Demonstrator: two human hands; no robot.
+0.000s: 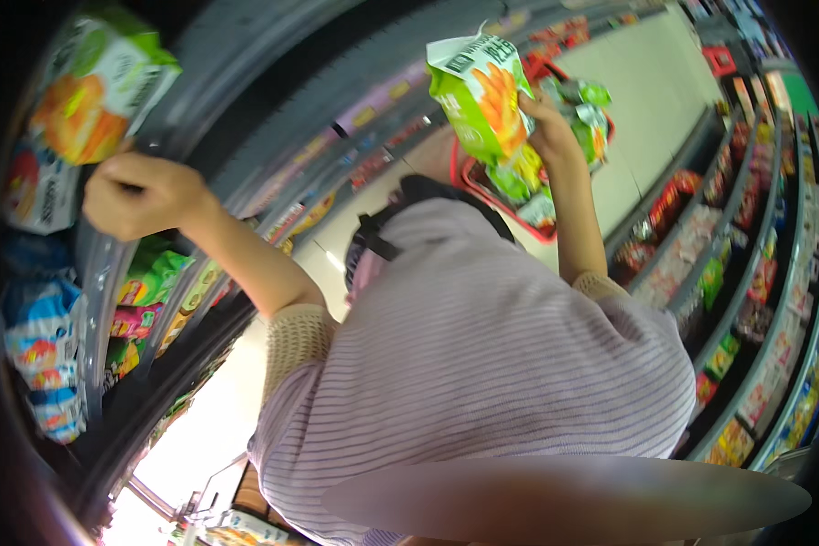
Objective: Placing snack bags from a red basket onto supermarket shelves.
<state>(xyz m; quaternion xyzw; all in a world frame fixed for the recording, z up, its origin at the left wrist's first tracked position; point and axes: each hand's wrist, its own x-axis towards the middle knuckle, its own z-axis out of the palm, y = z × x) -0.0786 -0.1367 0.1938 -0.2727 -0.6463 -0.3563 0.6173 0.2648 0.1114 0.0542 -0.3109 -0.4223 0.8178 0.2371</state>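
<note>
My right hand (544,123) is closed on the side of a green and white snack bag (478,96) with orange pieces pictured on it. That bag is held up above a red shopping basket (539,229). Several green and yellow packets (521,177) lie in the basket. On the left, my left hand (144,196) is curled like a loose fist at the shelf edge. Right by its knuckles stands a similar green and white bag (86,100). Whether the fingers pinch that bag or anything else is hidden.
Blue and white packs (44,332) fill the left shelf, with green and pink packets (146,287) on a lower tier. Across the pale tiled aisle floor (642,136), more shelves (728,273) hold packaged goods on the right. Another red basket (719,61) is at the far end.
</note>
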